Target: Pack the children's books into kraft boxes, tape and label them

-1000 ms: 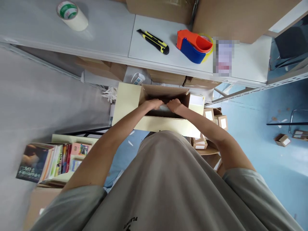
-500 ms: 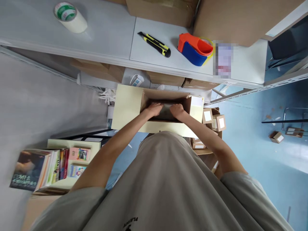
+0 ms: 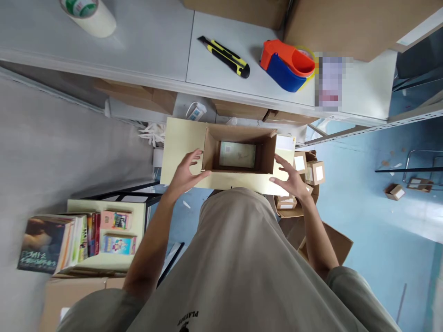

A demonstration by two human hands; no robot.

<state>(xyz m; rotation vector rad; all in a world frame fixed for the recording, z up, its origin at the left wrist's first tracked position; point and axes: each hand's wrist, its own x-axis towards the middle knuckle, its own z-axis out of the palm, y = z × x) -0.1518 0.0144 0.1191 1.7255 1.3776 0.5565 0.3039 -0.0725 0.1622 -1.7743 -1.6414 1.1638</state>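
An open-topped cardboard box (image 3: 238,133) stands on a pale yellow board (image 3: 182,138) in front of my body. A flat, pale green item (image 3: 238,154) lies on its bottom; I cannot tell what kind it is. My left hand (image 3: 187,173) is beside the box's left wall, fingers spread, thumb near the front left corner. Past the right wall, my right hand (image 3: 289,177) is held with fingers apart and tips close to the cardboard. Neither hand holds anything. Whether the fingertips touch the box is unclear.
A utility knife (image 3: 224,56), an orange-and-blue tape dispenser (image 3: 289,67) and a roll of tape (image 3: 92,18) lie on the grey shelf (image 3: 138,50) ahead. Books (image 3: 58,240) stand at left. Small boxes (image 3: 314,171) fill a carton at right.
Both hands have come up out of the box and moved apart to its two sides, opening from curled to spread. The pale green item at the bottom now shows fully.
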